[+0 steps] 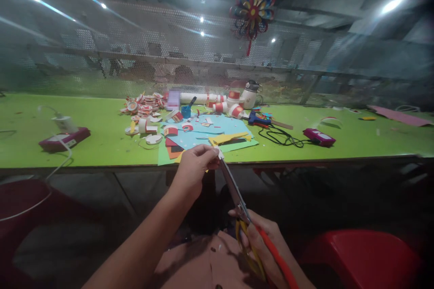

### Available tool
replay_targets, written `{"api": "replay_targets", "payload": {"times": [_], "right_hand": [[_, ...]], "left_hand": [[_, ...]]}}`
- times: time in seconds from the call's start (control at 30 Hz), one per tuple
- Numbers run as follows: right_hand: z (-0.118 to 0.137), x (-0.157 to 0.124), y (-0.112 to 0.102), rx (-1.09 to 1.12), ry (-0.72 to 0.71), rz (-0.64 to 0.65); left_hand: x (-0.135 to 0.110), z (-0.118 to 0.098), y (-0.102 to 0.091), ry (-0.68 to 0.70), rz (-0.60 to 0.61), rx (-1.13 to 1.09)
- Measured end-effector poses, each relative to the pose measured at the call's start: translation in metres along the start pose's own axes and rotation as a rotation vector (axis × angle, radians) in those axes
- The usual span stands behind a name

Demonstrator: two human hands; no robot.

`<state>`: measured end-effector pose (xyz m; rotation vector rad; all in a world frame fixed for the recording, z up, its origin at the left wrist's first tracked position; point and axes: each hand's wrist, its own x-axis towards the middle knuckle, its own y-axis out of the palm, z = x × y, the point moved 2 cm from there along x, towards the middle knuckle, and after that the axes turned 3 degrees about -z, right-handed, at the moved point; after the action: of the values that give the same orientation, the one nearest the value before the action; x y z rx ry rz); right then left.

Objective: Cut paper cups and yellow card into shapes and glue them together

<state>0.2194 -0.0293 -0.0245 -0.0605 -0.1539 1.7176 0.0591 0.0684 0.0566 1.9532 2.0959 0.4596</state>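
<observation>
My left hand (194, 168) is closed in a pinch on a small white piece of paper (220, 154), just in front of the table edge. The long blades of a pair of scissors (232, 184) reach up to that paper, their tips against it or very near it. Around the scissors' yellow and red handles, my right hand (266, 235) is closed, low over my lap. Beyond my hands, light blue paper sheets (217, 130) lie on the table with paper scraps and a folded yellow strip (230, 138) on top.
On the green table (111, 144) are a heap of cut cup pieces (145, 106), several red-and-white paper cups (233, 95), a blue glue gun (259, 119) with black cord, and two purple power strips (319, 137). A red stool (362, 257) stands at right.
</observation>
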Motion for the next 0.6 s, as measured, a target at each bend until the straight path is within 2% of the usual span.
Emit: {"api": "replay_targets", "payload": {"times": [0.13, 0.6], "right_hand": [[0.0030, 0.0001, -0.0003, -0.039, -0.031, 0.007], [-0.0026, -0.0004, -0.0004, 0.015, -0.010, -0.013]], "left_hand": [[0.0005, -0.0010, 0.0005, 0.003, -0.014, 0.005], [0.0003, 0.0004, -0.0013, -0.011, 0.066, 0.047]]}}
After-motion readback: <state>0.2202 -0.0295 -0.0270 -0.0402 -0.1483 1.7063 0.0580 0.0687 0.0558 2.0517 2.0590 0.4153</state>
